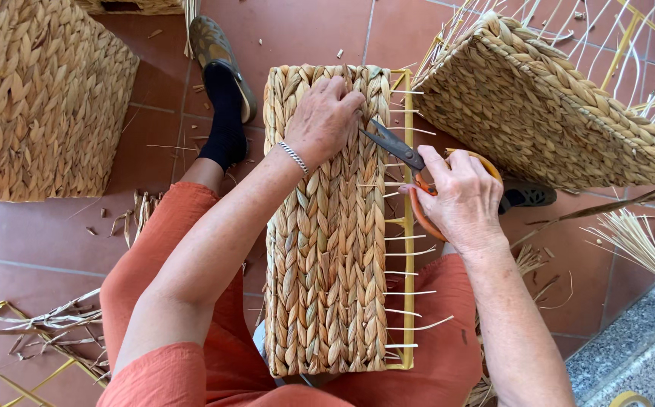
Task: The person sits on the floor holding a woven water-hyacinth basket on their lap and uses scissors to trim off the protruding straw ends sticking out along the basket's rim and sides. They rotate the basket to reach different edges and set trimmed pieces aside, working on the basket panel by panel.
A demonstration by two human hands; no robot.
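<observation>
- The left hand (321,120) lies flat on the top end of a woven basket (327,256), fingers spread and pressing the plaited straw, not closed around anything.
- The right hand (459,197) is clamped on a pair of orange-handled scissors (410,162), fingers through the loops; the dark blades point toward the left hand's fingertips, and how far they stand apart cannot be told.
- The basket rests lengthwise on the person's lap, under the left hand and just left of the right hand, over orange trousers (191,301).
- Along the basket's edge nearest the right hand runs a yellow wire frame (407,226), with thin pale stalk ends (410,294) sticking out sideways.
- Beyond the right hand sits a second woven basket (538,113), tilted, with loose stalks standing out from it.
- Well off from the left hand is a third woven basket (41,98), on the red tile floor (33,241).
- A foot in a dark sock (225,113) shows beyond the left hand.
</observation>
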